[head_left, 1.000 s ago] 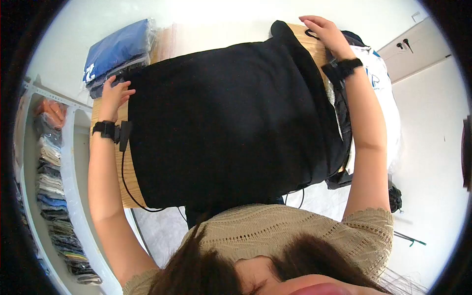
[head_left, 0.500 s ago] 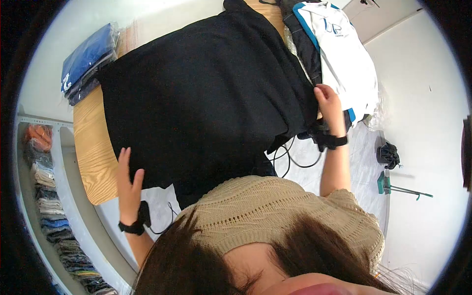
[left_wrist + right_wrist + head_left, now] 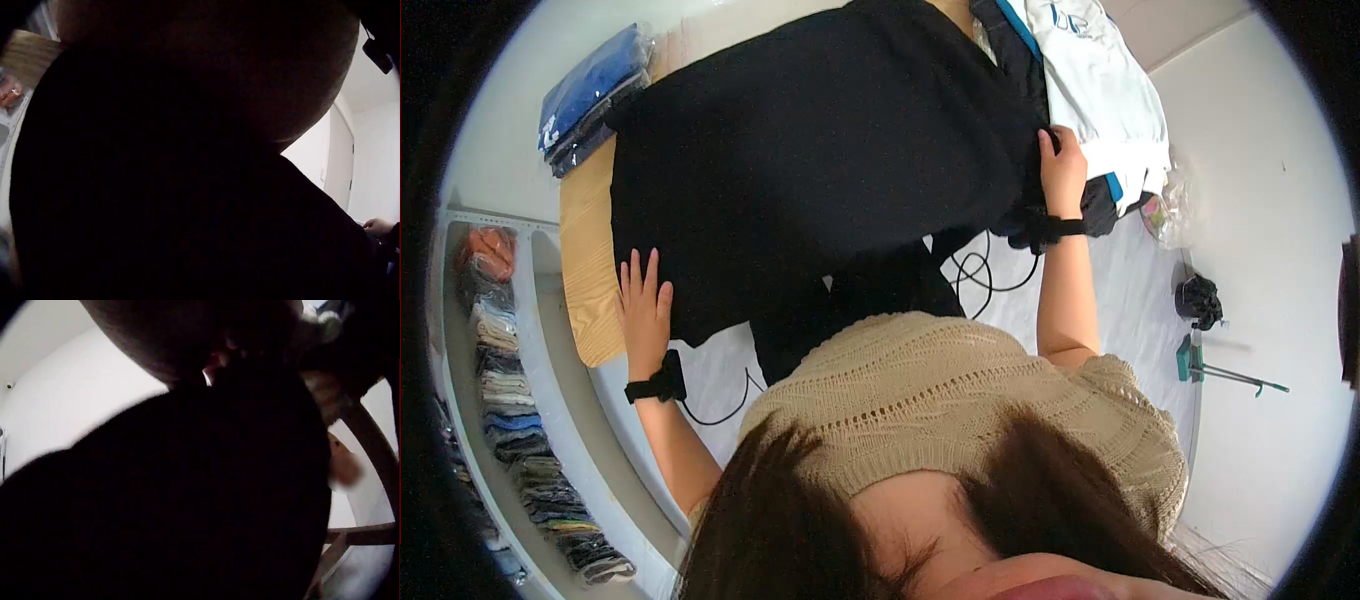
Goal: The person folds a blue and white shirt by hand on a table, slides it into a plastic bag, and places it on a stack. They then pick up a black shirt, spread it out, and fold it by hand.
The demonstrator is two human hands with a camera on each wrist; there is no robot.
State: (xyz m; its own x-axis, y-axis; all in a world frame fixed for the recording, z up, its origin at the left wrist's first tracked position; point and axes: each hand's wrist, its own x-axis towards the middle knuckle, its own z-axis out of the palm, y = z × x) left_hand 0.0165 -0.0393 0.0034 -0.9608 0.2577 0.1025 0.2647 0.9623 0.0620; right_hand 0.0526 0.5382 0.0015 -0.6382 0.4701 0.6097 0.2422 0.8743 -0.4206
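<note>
A large black garment (image 3: 800, 170) is spread across the wooden table, its near edge hanging toward the person. At its near left corner my left hand (image 3: 645, 312) rests with straight fingers along the cloth's edge. My right hand (image 3: 1063, 175) grips the garment's right edge, thumb and fingers bent at the cloth. In the right wrist view, dark fabric (image 3: 187, 500) fills most of the picture and fingertips (image 3: 219, 362) show just above it. The left wrist view is mostly dark cloth (image 3: 156, 187), and the left fingers are hidden there.
Bagged blue clothing (image 3: 595, 90) lies at the table's far left. A white top with blue trim (image 3: 1100, 90) lies on dark clothing at the right. Shelves of folded clothes (image 3: 510, 400) stand at left. Black cables (image 3: 975, 270) hang below the near edge.
Both hands have come back from the garment's far side to its near part. The left hand now lies on the near left corner, the right at the right edge. The camera view has shifted.
</note>
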